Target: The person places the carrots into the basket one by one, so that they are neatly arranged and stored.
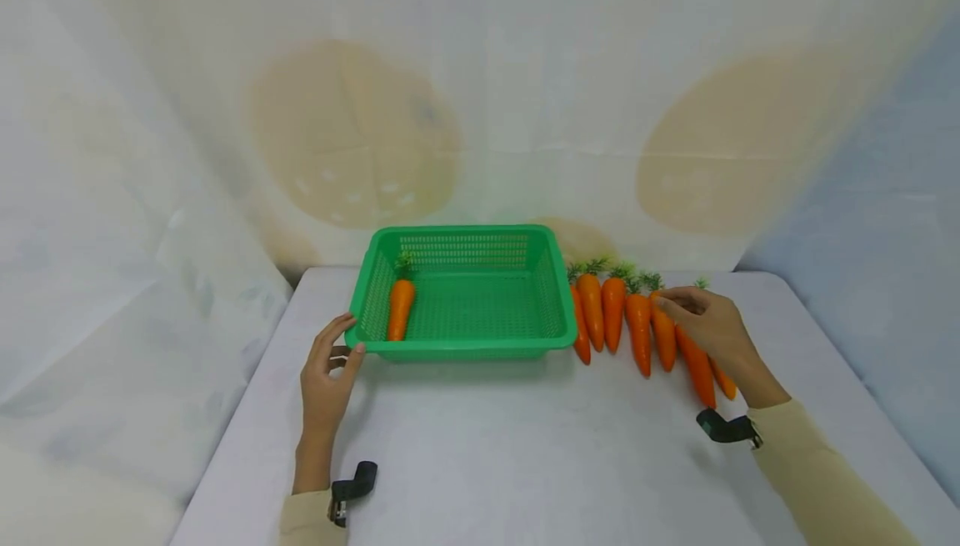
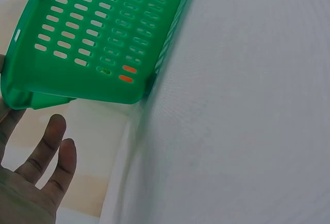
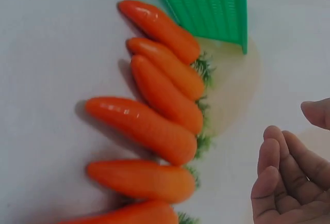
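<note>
From the head view, our left hand (image 1: 327,371) rests with straight fingers on the near left corner of the green basket (image 1: 558,304), which holds one carrot (image 1: 401,308). Our right hand (image 1: 708,325) hovers loosely curled over a row of carrots (image 1: 639,328) just right of the basket.

The left wrist view shows spread fingers (image 2: 49,144) under the basket corner.

The right wrist view shows shiny, smooth carrots (image 3: 144,126). We think they are light, stiff and slippery, so grab around the fat middle.

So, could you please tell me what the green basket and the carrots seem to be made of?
The green basket looks like moulded plastic: uniform colour, slotted walls. The carrots seem artificial, probably plastic or foam: smooth glossy orange skin and stiff, synthetic-looking green tops.
</note>
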Action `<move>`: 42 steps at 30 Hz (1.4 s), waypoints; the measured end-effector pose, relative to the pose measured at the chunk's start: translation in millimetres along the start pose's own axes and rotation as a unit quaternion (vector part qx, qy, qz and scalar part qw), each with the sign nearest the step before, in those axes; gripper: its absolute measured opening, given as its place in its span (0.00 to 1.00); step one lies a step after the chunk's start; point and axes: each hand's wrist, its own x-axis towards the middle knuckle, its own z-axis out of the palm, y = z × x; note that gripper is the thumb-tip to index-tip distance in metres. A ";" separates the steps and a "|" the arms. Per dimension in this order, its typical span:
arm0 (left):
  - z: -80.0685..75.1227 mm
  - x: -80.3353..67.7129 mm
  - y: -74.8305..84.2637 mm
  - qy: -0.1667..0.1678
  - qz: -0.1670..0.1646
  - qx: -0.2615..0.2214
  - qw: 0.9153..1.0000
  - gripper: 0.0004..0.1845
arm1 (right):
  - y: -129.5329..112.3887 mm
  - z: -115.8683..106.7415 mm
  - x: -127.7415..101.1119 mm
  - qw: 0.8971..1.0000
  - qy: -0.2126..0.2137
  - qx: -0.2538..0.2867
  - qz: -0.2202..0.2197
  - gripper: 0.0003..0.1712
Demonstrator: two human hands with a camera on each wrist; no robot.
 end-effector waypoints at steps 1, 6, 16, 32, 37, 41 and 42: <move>0.0 -0.5 -0.5 0.001 0.001 0.001 1.000 0.22 | 5.3 -2.1 -0.6 1.000 0.003 0.000 0.004 0.39; 0.6 -2.3 -2.0 0.003 0.005 0.005 1.000 0.22 | 27.0 -11.5 -3.7 0.999 0.033 -0.008 0.012 0.38; 1.3 0.0 -3.2 0.004 0.002 0.011 1.000 0.22 | 65.6 -27.7 -4.7 0.995 0.066 -0.064 0.026 0.40; 0.6 -2.2 0.0 -0.001 -0.007 0.013 1.000 0.22 | 102.6 -29.6 -8.1 0.986 0.107 -0.112 0.056 0.35; 0.2 -2.2 -0.6 -0.002 -0.013 0.013 1.000 0.22 | 107.6 -28.8 -7.2 0.986 0.094 -0.116 0.079 0.39; 0.3 -2.1 -1.0 -0.002 -0.015 0.016 1.000 0.22 | 109.9 -28.8 -6.6 0.984 0.074 -0.128 0.102 0.41; 0.3 -2.2 -1.0 -0.002 -0.016 0.016 1.000 0.22 | 110.5 -28.7 -6.4 0.983 0.069 -0.131 0.107 0.41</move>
